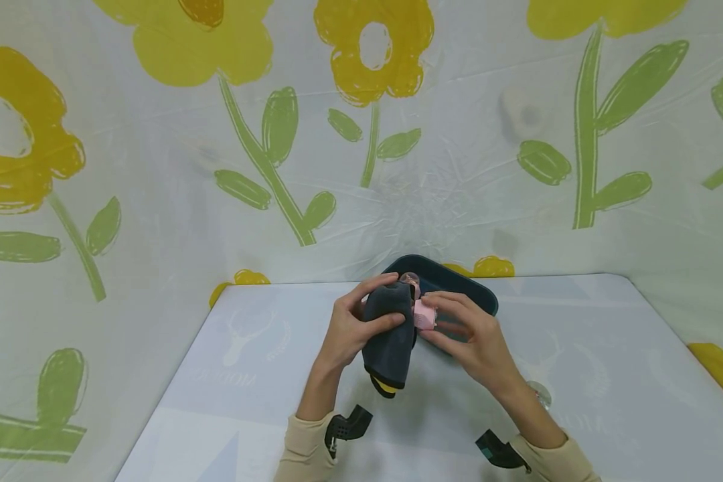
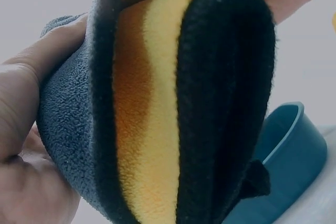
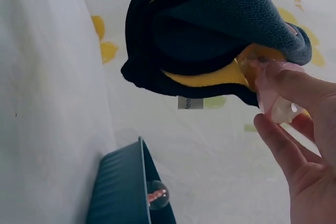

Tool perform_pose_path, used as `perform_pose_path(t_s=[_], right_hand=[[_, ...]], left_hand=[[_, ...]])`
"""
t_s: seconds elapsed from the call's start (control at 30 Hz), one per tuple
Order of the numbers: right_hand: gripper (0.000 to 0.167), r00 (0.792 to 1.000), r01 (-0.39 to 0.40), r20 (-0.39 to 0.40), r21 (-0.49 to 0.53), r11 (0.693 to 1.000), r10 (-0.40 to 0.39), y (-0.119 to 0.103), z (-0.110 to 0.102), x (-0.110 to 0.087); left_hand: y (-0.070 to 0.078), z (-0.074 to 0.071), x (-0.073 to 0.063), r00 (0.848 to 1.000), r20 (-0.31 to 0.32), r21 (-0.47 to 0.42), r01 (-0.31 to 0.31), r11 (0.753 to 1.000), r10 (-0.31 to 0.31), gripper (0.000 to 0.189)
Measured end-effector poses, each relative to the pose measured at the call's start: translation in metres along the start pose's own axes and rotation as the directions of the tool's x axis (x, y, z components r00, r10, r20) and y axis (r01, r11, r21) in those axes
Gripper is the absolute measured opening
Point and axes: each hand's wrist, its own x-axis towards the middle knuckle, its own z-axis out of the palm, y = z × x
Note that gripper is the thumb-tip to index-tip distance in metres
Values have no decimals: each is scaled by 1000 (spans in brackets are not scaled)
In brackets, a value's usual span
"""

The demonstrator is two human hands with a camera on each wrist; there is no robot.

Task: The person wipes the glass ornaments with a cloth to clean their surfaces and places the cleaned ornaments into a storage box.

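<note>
My left hand grips a folded towel, dark grey-blue outside, with a yellow inner side and black edging. In the left wrist view the towel's folds hang partly open, yellow between the black borders. My right hand pinches a small pink faceted piece between thumb and fingertips, right at the towel's side. The right wrist view shows this pink piece against the yellow lining, a pale part at its lower end. Part of it is hidden by the thumb and towel.
Behind the hands is a dark teal tray. A clear ball with pink inside sits in this tray at its rim. A clear round piece lies on the white table beside the right forearm. A flower-printed sheet hangs behind.
</note>
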Motion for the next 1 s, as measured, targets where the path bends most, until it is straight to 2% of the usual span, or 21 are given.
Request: perform_pose_path(t_s=[0.2, 0.37, 0.57, 0.83, 1.0], right_hand=[[68, 982, 187, -25, -50, 981, -189, 1, 1, 3], [70, 968, 249, -29, -65, 966, -251, 0, 2, 4], [68, 974, 224, -25, -93, 970, -227, 0, 2, 4], [62, 995, 91, -28, -133, 987, -96, 3, 2, 0], [49, 997, 21, -65, -184, 983, -34, 4, 3, -2]], left_hand=[[-1, 0, 1, 1000, -5, -6, 15, 1000, -15, 58], [-1, 1, 1, 1000, -10, -14, 26, 1000, -26, 57], [-1, 1, 1, 999, -16, -3, 33, 999, -33, 57], [-2, 0, 0, 1000, -4, 4, 15, 1000, -15, 59], [-2, 2, 1, 1000, 23, -10, -18, 1000, 18, 61]])
